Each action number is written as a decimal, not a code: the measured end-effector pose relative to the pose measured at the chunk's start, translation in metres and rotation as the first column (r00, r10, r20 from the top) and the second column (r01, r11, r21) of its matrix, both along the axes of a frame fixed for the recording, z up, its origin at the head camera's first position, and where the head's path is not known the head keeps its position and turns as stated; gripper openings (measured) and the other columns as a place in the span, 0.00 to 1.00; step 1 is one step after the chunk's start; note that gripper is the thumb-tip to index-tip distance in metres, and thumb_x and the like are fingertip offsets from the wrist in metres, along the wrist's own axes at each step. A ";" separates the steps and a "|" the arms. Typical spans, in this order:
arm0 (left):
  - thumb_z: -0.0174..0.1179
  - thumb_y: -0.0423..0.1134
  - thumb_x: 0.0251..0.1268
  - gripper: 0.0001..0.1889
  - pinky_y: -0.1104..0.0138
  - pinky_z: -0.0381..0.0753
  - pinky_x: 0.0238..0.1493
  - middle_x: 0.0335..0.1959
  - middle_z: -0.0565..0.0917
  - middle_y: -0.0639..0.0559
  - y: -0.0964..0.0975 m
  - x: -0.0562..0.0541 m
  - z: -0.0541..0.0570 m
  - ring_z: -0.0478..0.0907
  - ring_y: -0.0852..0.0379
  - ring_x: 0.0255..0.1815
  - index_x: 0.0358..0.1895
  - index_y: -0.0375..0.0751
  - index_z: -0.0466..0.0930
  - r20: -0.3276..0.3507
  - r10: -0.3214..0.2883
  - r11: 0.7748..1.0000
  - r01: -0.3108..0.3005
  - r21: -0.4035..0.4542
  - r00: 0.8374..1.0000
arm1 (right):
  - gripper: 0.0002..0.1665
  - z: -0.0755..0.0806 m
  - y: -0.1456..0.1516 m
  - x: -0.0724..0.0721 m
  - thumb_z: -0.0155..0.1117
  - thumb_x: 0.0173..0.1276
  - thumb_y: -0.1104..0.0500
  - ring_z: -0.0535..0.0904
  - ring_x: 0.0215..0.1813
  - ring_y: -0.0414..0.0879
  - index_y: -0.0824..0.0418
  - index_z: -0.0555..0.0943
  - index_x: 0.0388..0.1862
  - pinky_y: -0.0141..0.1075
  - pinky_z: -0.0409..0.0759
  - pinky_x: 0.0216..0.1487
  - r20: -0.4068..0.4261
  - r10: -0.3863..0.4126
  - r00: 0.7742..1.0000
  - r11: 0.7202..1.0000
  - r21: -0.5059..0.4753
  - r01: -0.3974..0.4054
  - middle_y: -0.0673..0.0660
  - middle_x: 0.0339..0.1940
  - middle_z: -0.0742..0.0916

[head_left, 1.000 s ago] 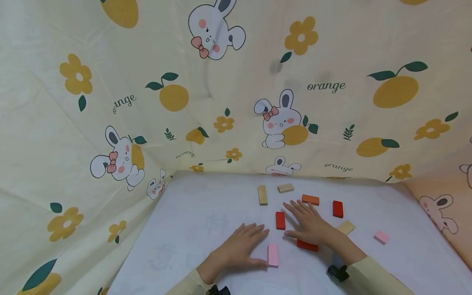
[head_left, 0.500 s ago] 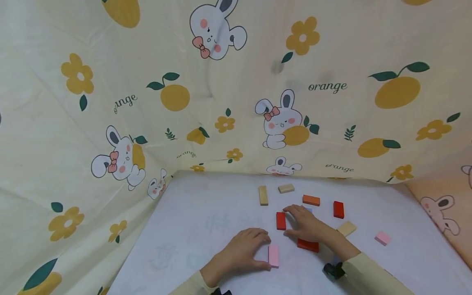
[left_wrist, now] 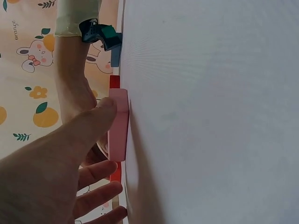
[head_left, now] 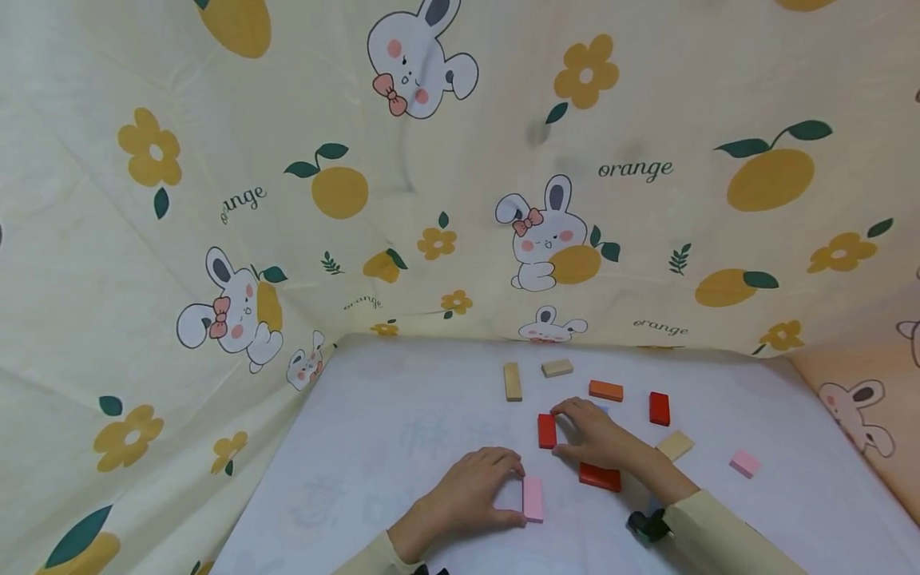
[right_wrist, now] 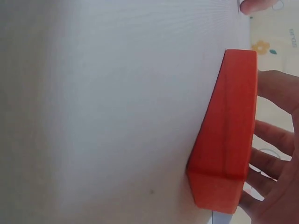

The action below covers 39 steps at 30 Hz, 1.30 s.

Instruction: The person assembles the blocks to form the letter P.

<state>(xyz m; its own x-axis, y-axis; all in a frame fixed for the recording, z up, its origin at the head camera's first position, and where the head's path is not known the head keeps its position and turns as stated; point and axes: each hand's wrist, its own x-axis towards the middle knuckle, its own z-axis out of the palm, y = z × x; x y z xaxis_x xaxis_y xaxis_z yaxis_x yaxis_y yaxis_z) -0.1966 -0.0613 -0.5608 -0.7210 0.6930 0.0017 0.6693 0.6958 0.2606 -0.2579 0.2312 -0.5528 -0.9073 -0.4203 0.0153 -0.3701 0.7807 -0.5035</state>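
In the head view, my left hand point(head_left: 470, 495) curls round a pink wooden block point(head_left: 533, 500) lying lengthwise away from me. Its thumb meets the near end and its index finger the far end; in the left wrist view the thumb overlaps the same pink block point(left_wrist: 118, 130). Farther off, my right hand point(head_left: 591, 435) grips a red block point(head_left: 547, 431) from its right side, index fingertip at the far corner and thumb at the near one. Both blocks lie on the white tabletop point(head_left: 402, 447). A second red block point(head_left: 600, 477) sits under the right wrist.
Two pale wood blocks lie at the back, one lengthwise point(head_left: 513, 382) and one crosswise point(head_left: 557, 367). Rightward are an orange block point(head_left: 606, 390), a red block point(head_left: 659, 408), a pale block point(head_left: 675, 446) and a small pink block point(head_left: 745, 463). A patterned cloth point(head_left: 460, 160) hangs behind.
Both hands were spread wide one second ago. Their fingers have curled in, bringing the fingertips to the ends of the pink and red blocks. The blocks have stayed in place.
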 end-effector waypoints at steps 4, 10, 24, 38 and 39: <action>0.67 0.72 0.66 0.30 0.55 0.75 0.72 0.73 0.76 0.63 0.002 -0.001 0.002 0.70 0.60 0.76 0.64 0.63 0.78 0.004 0.001 1.000 -0.001 -0.009 1.000 | 0.38 0.001 -0.001 -0.001 0.87 0.57 0.47 0.78 0.68 0.57 0.55 0.82 0.64 0.61 0.79 0.67 -0.001 -0.023 1.000 1.000 -0.010 0.023 0.56 0.63 0.84; 0.68 0.71 0.65 0.29 0.58 0.75 0.71 0.66 0.78 0.64 0.005 0.000 0.005 0.73 0.61 0.70 0.62 0.61 0.79 -0.004 -0.011 1.000 0.011 -0.020 1.000 | 0.37 0.003 -0.003 0.002 0.88 0.56 0.45 0.77 0.66 0.55 0.55 0.83 0.62 0.61 0.79 0.66 0.004 -0.018 1.000 0.999 -0.034 0.018 0.53 0.60 0.85; 0.68 0.72 0.64 0.29 0.58 0.72 0.74 0.63 0.78 0.66 -0.001 0.011 0.005 0.72 0.62 0.69 0.61 0.63 0.79 0.007 -0.028 0.999 0.028 -0.029 1.000 | 0.34 0.010 -0.009 0.032 0.85 0.59 0.44 0.77 0.64 0.54 0.52 0.83 0.61 0.64 0.76 0.66 0.012 0.025 1.000 0.999 -0.033 -0.025 0.49 0.57 0.86; 0.68 0.73 0.64 0.28 0.58 0.71 0.74 0.62 0.78 0.66 -0.004 0.021 0.005 0.73 0.62 0.68 0.58 0.62 0.79 0.012 -0.035 0.999 0.035 -0.025 0.999 | 0.35 0.008 -0.019 0.048 0.86 0.57 0.44 0.77 0.60 0.49 0.55 0.84 0.60 0.61 0.76 0.66 0.026 0.097 0.995 0.995 -0.020 -0.097 0.47 0.54 0.86; 0.68 0.73 0.63 0.28 0.57 0.71 0.75 0.62 0.78 0.66 -0.004 0.022 0.005 0.72 0.62 0.68 0.58 0.63 0.79 0.019 -0.029 0.999 0.030 -0.027 0.999 | 0.35 0.008 -0.020 0.048 0.86 0.57 0.44 0.77 0.60 0.49 0.55 0.84 0.60 0.61 0.76 0.66 0.029 0.097 0.995 0.995 -0.012 -0.097 0.47 0.54 0.86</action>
<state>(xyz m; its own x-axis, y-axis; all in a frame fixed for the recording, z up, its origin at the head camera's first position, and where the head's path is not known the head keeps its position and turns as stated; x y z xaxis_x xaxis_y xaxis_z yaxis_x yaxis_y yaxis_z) -0.1749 -0.0650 -0.5553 -0.6999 0.7135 -0.0310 0.6849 0.6828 0.2543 -0.2099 0.2114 -0.5450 -0.8623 -0.5064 -0.0057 -0.4291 0.7365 -0.5230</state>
